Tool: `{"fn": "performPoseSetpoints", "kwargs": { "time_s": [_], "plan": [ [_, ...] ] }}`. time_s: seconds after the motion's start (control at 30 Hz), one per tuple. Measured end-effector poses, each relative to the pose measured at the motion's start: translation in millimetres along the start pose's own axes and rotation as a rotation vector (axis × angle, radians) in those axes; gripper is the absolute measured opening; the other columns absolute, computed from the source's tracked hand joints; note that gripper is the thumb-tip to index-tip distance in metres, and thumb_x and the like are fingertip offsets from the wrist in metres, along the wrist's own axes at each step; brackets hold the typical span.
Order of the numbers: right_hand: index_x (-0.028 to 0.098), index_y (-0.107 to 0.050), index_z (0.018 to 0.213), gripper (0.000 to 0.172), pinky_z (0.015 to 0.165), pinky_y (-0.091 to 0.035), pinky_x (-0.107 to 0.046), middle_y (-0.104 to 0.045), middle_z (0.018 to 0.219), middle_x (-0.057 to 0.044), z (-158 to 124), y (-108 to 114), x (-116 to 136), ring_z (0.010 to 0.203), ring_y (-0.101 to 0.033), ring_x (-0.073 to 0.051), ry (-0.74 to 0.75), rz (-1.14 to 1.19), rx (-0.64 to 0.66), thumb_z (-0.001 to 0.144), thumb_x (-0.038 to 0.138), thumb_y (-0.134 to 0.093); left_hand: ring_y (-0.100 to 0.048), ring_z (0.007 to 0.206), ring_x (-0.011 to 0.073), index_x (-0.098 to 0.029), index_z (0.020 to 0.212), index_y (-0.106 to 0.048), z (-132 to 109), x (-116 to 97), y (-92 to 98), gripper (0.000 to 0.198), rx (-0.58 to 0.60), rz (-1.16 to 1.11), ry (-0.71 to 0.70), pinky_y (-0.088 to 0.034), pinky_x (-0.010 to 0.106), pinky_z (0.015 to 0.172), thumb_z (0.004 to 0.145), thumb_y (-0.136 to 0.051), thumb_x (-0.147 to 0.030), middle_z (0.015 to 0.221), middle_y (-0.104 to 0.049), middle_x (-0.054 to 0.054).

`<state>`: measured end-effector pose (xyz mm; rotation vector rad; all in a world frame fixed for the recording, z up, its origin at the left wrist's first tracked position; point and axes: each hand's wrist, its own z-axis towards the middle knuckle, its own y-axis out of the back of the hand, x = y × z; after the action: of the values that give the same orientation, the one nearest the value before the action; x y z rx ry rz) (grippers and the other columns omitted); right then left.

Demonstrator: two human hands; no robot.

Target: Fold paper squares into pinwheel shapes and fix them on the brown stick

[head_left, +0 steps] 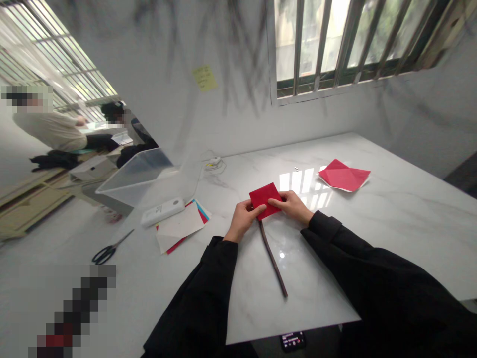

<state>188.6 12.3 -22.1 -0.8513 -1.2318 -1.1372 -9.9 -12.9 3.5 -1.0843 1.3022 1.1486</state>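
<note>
A small square of folded red paper (267, 198) is held up over the table between my two hands. My left hand (244, 219) grips its left edge, thumb on the front face. On the right edge, my right hand (292, 205) pinches it the same way; the fingers behind the paper are hidden. Below the paper a thin brown stick (274, 261) lies on the white marbled table (395, 233), its upper end close to my left hand. Whether the stick touches the paper I cannot tell.
Another folded red paper (345, 174) lies at the right. To the left are stacked paper sheets (182, 228), a white oblong device (163, 211), black-handled scissors (108, 252) and a clear plastic bin (130, 176). A phone (292, 341) shows below the front edge. Two people sit far left.
</note>
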Motion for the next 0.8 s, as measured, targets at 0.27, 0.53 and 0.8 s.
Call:
{"fn": "performPoseSetpoints", "kwargs": {
  "time_s": [0.27,0.53,0.8],
  "plan": [
    [0.014,-0.081,0.100,0.036,0.070,-0.051,-0.029,-0.080,0.092,-0.006,-0.6,-3.2,-3.9,0.079,-0.070,-0.021,0.053,-0.072,-0.029,0.085,0.045,-0.072,-0.074,0.084,0.0250,-0.011,0.100,-0.078,1.8,4.3,-2.2,0.047,-0.053,0.043,-0.037,-0.058,0.034,0.078,0.071,-0.087,-0.047,0.099,-0.080,0.013],
    [0.015,-0.080,0.102,0.040,0.073,-0.053,-0.029,-0.079,0.092,-0.006,-0.2,-6.4,0.6,0.081,-0.069,-0.021,0.059,-0.080,-0.016,0.086,0.051,-0.071,-0.073,0.080,0.0238,-0.011,0.098,-0.077,4.1,8.6,-1.3,0.047,-0.092,0.103,-0.064,-0.056,0.032,0.073,0.073,-0.083,-0.050,0.094,-0.080,0.012],
    [0.019,-0.078,0.090,0.024,0.081,-0.052,-0.034,-0.078,0.087,-0.007,12.8,61.9,-10.5,0.080,-0.068,-0.021,0.030,-0.510,-0.488,0.085,0.038,-0.065,-0.071,0.078,0.0222,-0.011,0.096,-0.076,6.4,13.8,4.3,0.055,-0.185,0.002,-0.099,-0.055,0.030,0.073,0.071,-0.085,-0.059,0.090,-0.079,0.010]
  ]
}}
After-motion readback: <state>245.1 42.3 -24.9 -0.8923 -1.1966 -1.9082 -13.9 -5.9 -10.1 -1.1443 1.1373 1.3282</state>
